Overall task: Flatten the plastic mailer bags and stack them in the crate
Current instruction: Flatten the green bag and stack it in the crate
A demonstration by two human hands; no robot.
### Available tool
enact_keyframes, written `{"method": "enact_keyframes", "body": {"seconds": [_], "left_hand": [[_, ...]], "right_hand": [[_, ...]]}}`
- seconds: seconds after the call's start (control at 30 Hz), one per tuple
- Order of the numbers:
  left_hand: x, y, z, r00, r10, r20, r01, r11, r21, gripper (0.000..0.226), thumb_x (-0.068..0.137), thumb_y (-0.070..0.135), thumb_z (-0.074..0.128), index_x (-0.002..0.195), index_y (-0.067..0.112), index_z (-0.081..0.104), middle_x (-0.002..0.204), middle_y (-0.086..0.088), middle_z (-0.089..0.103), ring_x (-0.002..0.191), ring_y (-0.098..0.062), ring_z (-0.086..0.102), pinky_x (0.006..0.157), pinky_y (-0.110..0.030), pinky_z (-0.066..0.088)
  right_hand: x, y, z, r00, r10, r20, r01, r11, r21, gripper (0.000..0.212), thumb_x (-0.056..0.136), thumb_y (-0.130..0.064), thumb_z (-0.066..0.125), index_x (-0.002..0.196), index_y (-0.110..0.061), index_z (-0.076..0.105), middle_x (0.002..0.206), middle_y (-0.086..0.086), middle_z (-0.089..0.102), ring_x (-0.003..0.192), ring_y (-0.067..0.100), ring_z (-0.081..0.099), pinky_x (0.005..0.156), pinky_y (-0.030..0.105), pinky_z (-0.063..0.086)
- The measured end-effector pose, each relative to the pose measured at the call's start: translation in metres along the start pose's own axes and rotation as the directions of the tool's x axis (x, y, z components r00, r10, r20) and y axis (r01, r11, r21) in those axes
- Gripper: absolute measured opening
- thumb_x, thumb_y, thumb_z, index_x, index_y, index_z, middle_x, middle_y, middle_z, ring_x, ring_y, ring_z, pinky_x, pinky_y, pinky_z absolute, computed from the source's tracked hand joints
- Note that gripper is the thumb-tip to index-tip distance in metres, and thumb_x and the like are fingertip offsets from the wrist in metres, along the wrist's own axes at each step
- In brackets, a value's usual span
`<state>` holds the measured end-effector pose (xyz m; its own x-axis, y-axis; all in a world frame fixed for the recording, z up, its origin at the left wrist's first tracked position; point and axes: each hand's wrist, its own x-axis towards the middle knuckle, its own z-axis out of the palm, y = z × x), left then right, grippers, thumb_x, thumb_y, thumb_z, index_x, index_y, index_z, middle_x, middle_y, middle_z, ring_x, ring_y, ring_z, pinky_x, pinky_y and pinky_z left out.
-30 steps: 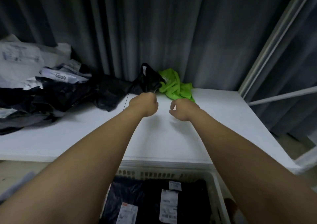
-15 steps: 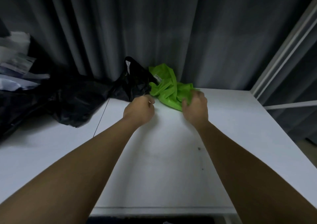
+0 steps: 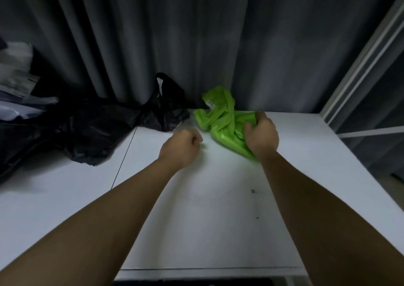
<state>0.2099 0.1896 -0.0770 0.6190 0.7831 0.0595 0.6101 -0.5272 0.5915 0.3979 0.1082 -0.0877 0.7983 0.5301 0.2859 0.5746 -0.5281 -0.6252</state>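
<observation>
Right grip (image 3: 261, 135) on green mailer (image 3: 220, 119)

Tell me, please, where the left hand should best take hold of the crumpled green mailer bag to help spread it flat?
Probably the free left end of the green mailer bag, near its small white label, approached from the left. The right hand already grips the right end, so pulling the opposite end away should stretch out the twisted folds. The left hand is curled, holding nothing, just beside it on the white table.

No readable text. White label on the black mailer bag (image 3: 162, 110) too blurred to make out; small tag on the green mailer bag (image 3: 220, 119) likewise illegible. Pale mailers (image 3: 17, 97) far left show smeared print only.
</observation>
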Motion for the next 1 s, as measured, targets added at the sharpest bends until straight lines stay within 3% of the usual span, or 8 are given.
{"method": "enact_keyframes", "body": {"seconds": [0.1, 0.23, 0.33, 0.43, 0.6, 0.73, 0.83, 1.0], "left_hand": [[-0.023, 0.012, -0.01, 0.999, -0.031, -0.01, 0.03, 0.999, -0.031, 0.022, 0.092, 0.016, 0.046, 0.099, 0.023, 0.066, 0.1, 0.001, 0.065, 0.095, -0.023, 0.062, 0.083, -0.032, 0.05], [-0.056, 0.032, -0.024, 0.995, -0.061, -0.078, 0.051, 0.991, -0.126, 0.027, 0.095, 0.022, 0.047, 0.119, 0.018, 0.058, 0.121, -0.006, 0.06, 0.108, -0.025, 0.057, 0.091, -0.033, 0.045], [-0.084, 0.05, -0.037, 0.988, -0.056, -0.146, 0.025, 0.978, -0.208, 0.042, 0.097, 0.033, 0.048, 0.134, 0.013, 0.046, 0.137, -0.013, 0.045, 0.125, -0.03, 0.045, 0.102, -0.036, 0.038], [-0.109, 0.061, -0.052, 0.972, -0.097, -0.216, 0.021, 0.944, -0.329, 0.06, 0.095, 0.043, 0.049, 0.146, 0.018, 0.03, 0.151, -0.011, 0.024, 0.139, -0.029, 0.026, 0.112, -0.037, 0.026], [-0.139, 0.048, -0.067, 0.978, -0.122, -0.167, 0.07, 0.955, -0.288, 0.066, 0.094, 0.048, 0.048, 0.15, 0.033, 0.018, 0.159, -0.007, 0.006, 0.146, -0.026, 0.008, 0.118, -0.039, 0.015], [-0.159, 0.018, -0.058, 0.99, -0.142, -0.017, 0.139, 0.983, -0.119, 0.061, 0.095, 0.046, 0.043, 0.15, 0.036, 0.017, 0.157, -0.01, 0.016, 0.14, -0.033, 0.026, 0.115, -0.042, 0.023], [-0.168, 0.007, -0.047, 0.981, -0.156, 0.118, 0.169, 0.98, -0.109, 0.065, 0.093, 0.059, 0.04, 0.149, 0.043, 0.01, 0.152, -0.009, 0.027, 0.134, -0.032, 0.039, 0.112, -0.045, 0.029], [-0.17, 0.011, -0.045, 0.99, -0.128, 0.057, 0.129, 0.992, -0.01, 0.07, 0.091, 0.052, 0.047, 0.148, 0.035, 0.012, 0.144, -0.008, 0.035, 0.119, -0.034, 0.052, 0.096, -0.039, 0.04]], "right_hand": [[-0.015, -0.003, -0.041, 0.998, -0.058, -0.016, 0.059, 0.998, 0.021, 0.025, 0.09, -0.019, 0.05, 0.111, -0.006, 0.053, 0.098, 0.022, 0.062, 0.09, 0.041, 0.058, 0.068, 0.035, 0.038], [-0.047, -0.017, -0.089, 0.98, -0.196, 0.031, 0.197, 0.98, -0.041, 0.021, 0.09, -0.02, 0.052, 0.108, -0.009, 0.05, 0.093, 0.021, 0.062, 0.087, 0.04, 0.057, 0.066, 0.036, 0.034], [-0.082, -0.032, -0.116, 0.946, -0.318, 0.059, 0.321, 0.946, -0.046, 0.02, 0.092, -0.018, 0.052, 0.109, -0.008, 0.051, 0.095, 0.02, 0.062, 0.088, 0.038, 0.056, 0.066, 0.037, 0.035], [-0.116, -0.044, -0.122, 0.91, -0.41, 0.062, 0.405, 0.911, 0.074, 0.013, 0.091, -0.014, 0.053, 0.1, -0.006, 0.052, 0.093, 0.014, 0.06, 0.085, 0.033, 0.055, 0.066, 0.036, 0.035], [-0.172, -0.046, -0.101, 0.946, -0.318, 0.062, 0.28, 0.898, 0.339, 0.011, 0.084, -0.021, 0.05, 0.089, -0.012, 0.052, 0.089, 0.005, 0.057, 0.083, 0.02, 0.052, 0.07, 0.03, 0.037], [-0.201, -0.03, -0.076, 0.971, -0.167, 0.168, 0.102, 0.935, 0.341, 0.006, 0.089, -0.012, 0.056, 0.085, -0.01, 0.052, 0.085, 0.007, 0.055, 0.082, 0.025, 0.052, 0.069, 0.03, 0.033], [-0.212, -0.026, -0.068, 0.965, -0.134, 0.227, 0.065, 0.956, 0.288, 0.03, 0.094, -0.034, 0.055, 0.074, -0.016, 0.042, 0.067, -0.002, 0.047, 0.064, 0.017, 0.045, 0.062, 0.035, 0.033], [-0.205, -0.023, -0.068, 0.986, -0.02, 0.165, -0.024, 0.966, 0.257, 0.036, 0.098, -0.028, 0.05, 0.066, -0.017, 0.038, 0.058, -0.002, 0.045, 0.066, 0.027, 0.05, 0.06, 0.033, 0.032]]}}
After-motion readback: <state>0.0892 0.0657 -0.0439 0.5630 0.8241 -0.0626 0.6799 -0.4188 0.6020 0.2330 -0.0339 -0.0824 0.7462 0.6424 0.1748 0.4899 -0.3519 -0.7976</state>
